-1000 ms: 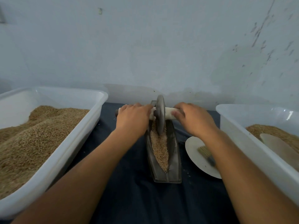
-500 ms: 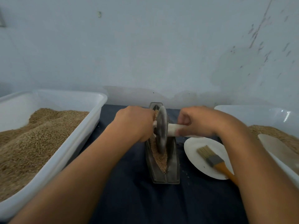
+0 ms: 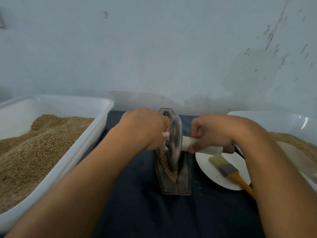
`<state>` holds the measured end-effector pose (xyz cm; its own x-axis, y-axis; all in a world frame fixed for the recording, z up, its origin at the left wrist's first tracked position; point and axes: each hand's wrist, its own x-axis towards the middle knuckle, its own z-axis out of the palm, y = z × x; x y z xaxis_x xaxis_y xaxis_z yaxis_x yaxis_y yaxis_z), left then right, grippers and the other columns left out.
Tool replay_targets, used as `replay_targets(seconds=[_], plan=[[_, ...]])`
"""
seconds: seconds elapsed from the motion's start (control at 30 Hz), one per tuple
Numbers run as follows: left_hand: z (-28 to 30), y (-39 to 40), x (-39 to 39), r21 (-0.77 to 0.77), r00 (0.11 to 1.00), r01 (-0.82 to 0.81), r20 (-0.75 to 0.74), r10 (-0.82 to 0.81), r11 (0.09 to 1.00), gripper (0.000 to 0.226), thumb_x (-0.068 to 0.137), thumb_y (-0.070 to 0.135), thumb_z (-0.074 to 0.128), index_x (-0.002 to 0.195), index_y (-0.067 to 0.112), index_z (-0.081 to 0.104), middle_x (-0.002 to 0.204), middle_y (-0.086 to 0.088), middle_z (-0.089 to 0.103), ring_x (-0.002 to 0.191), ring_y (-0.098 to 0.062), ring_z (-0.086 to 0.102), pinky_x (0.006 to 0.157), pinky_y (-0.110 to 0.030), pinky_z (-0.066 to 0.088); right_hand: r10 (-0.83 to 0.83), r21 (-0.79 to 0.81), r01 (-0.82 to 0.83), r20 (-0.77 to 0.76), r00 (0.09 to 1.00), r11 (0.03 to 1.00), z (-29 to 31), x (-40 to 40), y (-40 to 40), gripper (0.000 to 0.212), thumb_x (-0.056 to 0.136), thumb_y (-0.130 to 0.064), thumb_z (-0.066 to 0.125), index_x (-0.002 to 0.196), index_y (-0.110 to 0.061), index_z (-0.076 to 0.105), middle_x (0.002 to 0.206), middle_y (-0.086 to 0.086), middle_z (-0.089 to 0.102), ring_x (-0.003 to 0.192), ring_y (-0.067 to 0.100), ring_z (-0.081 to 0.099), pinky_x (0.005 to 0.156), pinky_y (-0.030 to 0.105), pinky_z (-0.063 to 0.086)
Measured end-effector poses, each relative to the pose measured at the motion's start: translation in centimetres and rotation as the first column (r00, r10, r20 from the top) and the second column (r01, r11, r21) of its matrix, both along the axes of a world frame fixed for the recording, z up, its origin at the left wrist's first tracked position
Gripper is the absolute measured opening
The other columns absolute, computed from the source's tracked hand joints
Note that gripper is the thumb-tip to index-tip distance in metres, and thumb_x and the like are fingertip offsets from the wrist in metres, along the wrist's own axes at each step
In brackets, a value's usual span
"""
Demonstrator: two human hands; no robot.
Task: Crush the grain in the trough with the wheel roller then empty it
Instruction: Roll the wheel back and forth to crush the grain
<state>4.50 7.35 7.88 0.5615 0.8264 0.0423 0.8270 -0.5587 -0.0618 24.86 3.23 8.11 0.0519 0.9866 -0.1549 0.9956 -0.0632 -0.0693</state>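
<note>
**Wheel pulled to near end of trough, crushing pass mid-stroke**

Pale blue scuffed wall behind, dark cloth on the table [image 3: 137, 212]. Landmark: trough [image 3: 173, 186], dead centre, long axis running away from the person.

- Change: over the last second the wheel roller [image 3: 174, 145] came from the trough's far end toward its near end. It sat just past the trough's middle, tilted a little.
- Left hand [image 3: 144, 127], left of the trough, fingers wrapped round the axle handle stub. Right hand [image 3: 212, 133], right of the trough, fingers clamped round the white handle [image 3: 202, 148].
- Grain [image 3: 169, 172] lay inside the trough, banked along the left wall beside the wheel; more showed at the far end behind the disc.
- Left of the trough: white tub [image 3: 96, 133] full of grain. Right of the trough: white plate [image 3: 216, 176] with a brush [image 3: 228, 170] on it; beyond that, a second tub [image 3: 274, 121].

Read: still in the crushing step. Kernels looked mostly whole, so more passes likely needed. Emptying not started.
</note>
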Motion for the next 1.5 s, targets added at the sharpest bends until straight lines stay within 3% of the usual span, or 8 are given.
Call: replay_targets(seconds=[0.2, 0.4, 0.6, 0.77, 1.0, 1.27, 1.4, 1.5], plan=[[-3.6, 4.1, 0.3, 0.004, 0.984, -0.069, 0.168, 0.067, 0.998, 0.022, 0.102, 0.041, 0.038, 0.112, 0.036, 0.057, 0.11, 0.004, 0.063, 0.097, -0.025, 0.059, 0.074, -0.039, 0.042, 0.017, 0.249, 0.026, -0.167, 0.986, 0.968, -3.2, 1.7, 2.9, 0.031, 0.088, -0.059, 0.062, 0.11, -0.038, 0.064, 0.105, -0.014, 0.065, 0.09, 0.007, 0.059, 0.071, 0.031, 0.047], [-6.6, 5.9, 1.1, 0.208, 0.966, -0.083, 0.255, 0.028, 0.975, 0.027, 0.104, 0.035, 0.033, 0.12, 0.031, 0.055, 0.105, 0.001, 0.065, 0.095, -0.025, 0.061, 0.078, -0.039, 0.036, 0.004, 0.455, 0.023, -0.059, 0.998, 0.89, -5.7, 1.5, 4.5, 0.038, 0.099, -0.055, 0.042, 0.125, -0.034, 0.061, 0.111, 0.001, 0.069, 0.098, 0.025, 0.063, 0.088, 0.045, 0.049], [-5.2, 5.4, 0.6, 0.05, 0.974, -0.07, 0.22, 0.057, 0.996, 0.026, 0.104, 0.038, 0.032, 0.117, 0.032, 0.054, 0.107, 0.001, 0.064, 0.094, -0.025, 0.059, 0.081, -0.044, 0.047, -0.044, 0.321, 0.084, -0.129, 0.991, 0.943, -4.3, 1.4, 3.8, 0.036, 0.093, -0.058, 0.054, 0.12, -0.035, 0.061, 0.112, -0.005, 0.066, 0.097, 0.018, 0.06, 0.077, 0.037, 0.048], [-1.9, 2.7, 0.0, -0.063, 0.997, -0.03, 0.071, 0.034, 0.998, 0.026, 0.1, 0.041, 0.045, 0.123, 0.032, 0.055, 0.121, 0.001, 0.061, 0.107, -0.026, 0.058, 0.089, -0.045, 0.049, -0.016, 0.127, 0.028, -0.096, 0.995, 0.991, -1.4, 0.8, 1.2, 0.029, 0.079, -0.058, 0.071, 0.095, -0.038, 0.057, 0.1, -0.015, 0.06, 0.085, 0.004, 0.055, 0.065, 0.029, 0.044], [1.7, -1.5, -1.0, -0.09, 0.998, 0.06, -0.028, -0.063, 0.994, 0.016, 0.09, 0.044, 0.059, 0.1, 0.036, 0.049, 0.107, 0.006, 0.059, 0.099, -0.022, 0.057, 0.091, -0.045, 0.05, 0.0, 0.001, 0.0, 0.003, 1.0, 1.0, 1.1, -1.6, -1.5, 0.044, 0.06, -0.061, 0.084, 0.084, -0.035, 0.059, 0.089, -0.015, 0.061, 0.078, 0.008, 0.057, 0.056, 0.027, 0.04], [-0.2, 0.5, -0.4, -0.032, 0.999, 0.02, 0.033, -0.019, 0.999, 0.011, 0.092, 0.039, 0.056, 0.102, 0.036, 0.054, 0.107, 0.006, 0.061, 0.096, -0.022, 0.057, 0.081, -0.041, 0.049, 0.004, 0.043, -0.002, -0.041, 0.999, 0.999, -0.1, -0.4, 0.0, 0.034, 0.069, -0.059, 0.079, 0.087, -0.036, 0.061, 0.092, -0.016, 0.064, 0.083, 0.007, 0.06, 0.067, 0.032, 0.051], [-3.0, 3.2, 0.6, 0.003, 0.985, -0.055, 0.161, 0.053, 0.999, 0.017, 0.099, 0.035, 0.047, 0.11, 0.034, 0.058, 0.106, 0.002, 0.063, 0.09, -0.025, 0.056, 0.077, -0.043, 0.047, 0.016, 0.123, -0.003, -0.104, 0.994, 0.992, -2.4, 1.2, 2.1, 0.027, 0.088, -0.059, 0.061, 0.102, -0.036, 0.062, 0.096, -0.012, 0.065, 0.084, 0.008, 0.06, 0.068, 0.033, 0.049], [-5.3, 4.9, 1.0, 0.126, 0.969, -0.071, 0.244, 0.038, 0.989, 0.017, 0.101, 0.028, 0.045, 0.112, 0.031, 0.057, 0.102, 0.002, 0.065, 0.089, -0.025, 0.059, 0.076, -0.04, 0.046, -0.008, 0.299, 0.051, -0.141, 0.99, 0.953, -4.4, 1.6, 3.6, 0.038, 0.096, -0.057, 0.05, 0.124, -0.032, 0.059, 0.115, -0.005, 0.066, 0.098, 0.017, 0.061, 0.077, 0.036, 0.048]])
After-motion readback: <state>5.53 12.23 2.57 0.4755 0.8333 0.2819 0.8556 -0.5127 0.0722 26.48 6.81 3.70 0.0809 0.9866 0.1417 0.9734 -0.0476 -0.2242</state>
